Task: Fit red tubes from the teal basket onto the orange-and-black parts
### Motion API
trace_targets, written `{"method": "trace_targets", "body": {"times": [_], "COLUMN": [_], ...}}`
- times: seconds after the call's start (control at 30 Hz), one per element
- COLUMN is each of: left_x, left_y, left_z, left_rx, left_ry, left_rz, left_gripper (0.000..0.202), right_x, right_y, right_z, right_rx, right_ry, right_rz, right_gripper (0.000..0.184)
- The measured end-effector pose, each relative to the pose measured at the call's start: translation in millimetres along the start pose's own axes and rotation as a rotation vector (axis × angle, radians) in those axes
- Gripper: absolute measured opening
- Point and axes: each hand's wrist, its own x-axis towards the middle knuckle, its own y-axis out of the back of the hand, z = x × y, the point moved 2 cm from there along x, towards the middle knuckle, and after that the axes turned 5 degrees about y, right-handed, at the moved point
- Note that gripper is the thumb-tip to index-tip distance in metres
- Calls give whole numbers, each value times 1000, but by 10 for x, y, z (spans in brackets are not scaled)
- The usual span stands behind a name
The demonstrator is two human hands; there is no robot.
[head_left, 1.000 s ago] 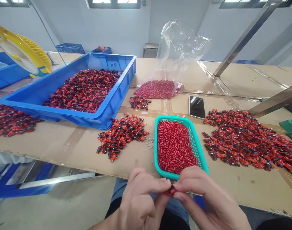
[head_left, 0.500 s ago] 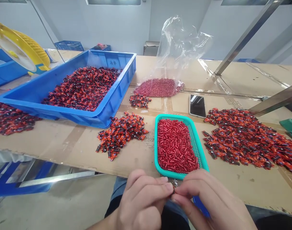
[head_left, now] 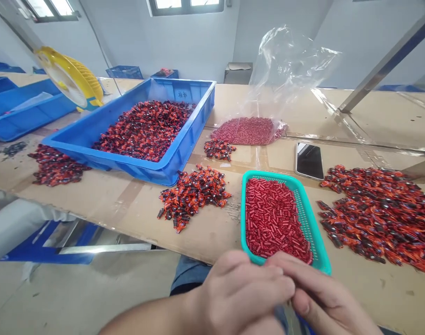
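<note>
My left hand (head_left: pixel 247 295) is closed, its curled fingers meeting those of my right hand (head_left: pixel 322 295) at the near edge of the table. The right thumb and fingers are pinched together too. Whatever lies between the fingertips is hidden by the left hand. Just beyond both hands stands a green basket (head_left: pixel 319 242) filled with small dark-red tubes (head_left: pixel 273 218). To its left is a small pile of orange-and-black parts (head_left: pixel 195 193), and a wider pile of similar parts (head_left: pixel 383 214) spreads out on the right.
A big blue tray (head_left: pixel 202 116) holds many more such parts. Behind the basket sit a clear plastic bag (head_left: pixel 254 128) of red tubes and a phone (head_left: pixel 309 160). A yellow fan (head_left: pixel 71 77) is at the back left; a metal post (head_left: pixel 383 67) rises at the right.
The view has swung left, so everything on the table appears further right. My hands stay together near the basket; the dark bit visible between the fingertips before is now hidden.
</note>
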Motion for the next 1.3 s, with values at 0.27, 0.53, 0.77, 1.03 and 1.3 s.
{"method": "trace_targets", "body": {"times": [0.27, 0.53, 0.77, 1.03, 1.3], "left_x": [114, 94, 13, -3, -18], "left_y": [112, 245, 309, 241, 159], "left_z": [-784, -1215, -982, -543, -388], "left_rx": [569, 488, 41, -553, -1476], "left_ry": [100, 193, 458, 963, 1544], "left_rz": [-368, -448, -218, -50, 184], "left_gripper": [19, 20, 16, 10, 28], "right_x": [-151, -175, 268, 433, 396], "right_y": [871, 1159, 330, 97, 182], "right_z": [865, 1108, 799, 978, 607], "right_rx": [-947, -1223, -926, -859, -725], "right_ry": [-125, -60, 281, 244, 253], "right_rz": [374, 336, 104, -54, 94], "right_gripper": [55, 58, 35, 39, 27]}}
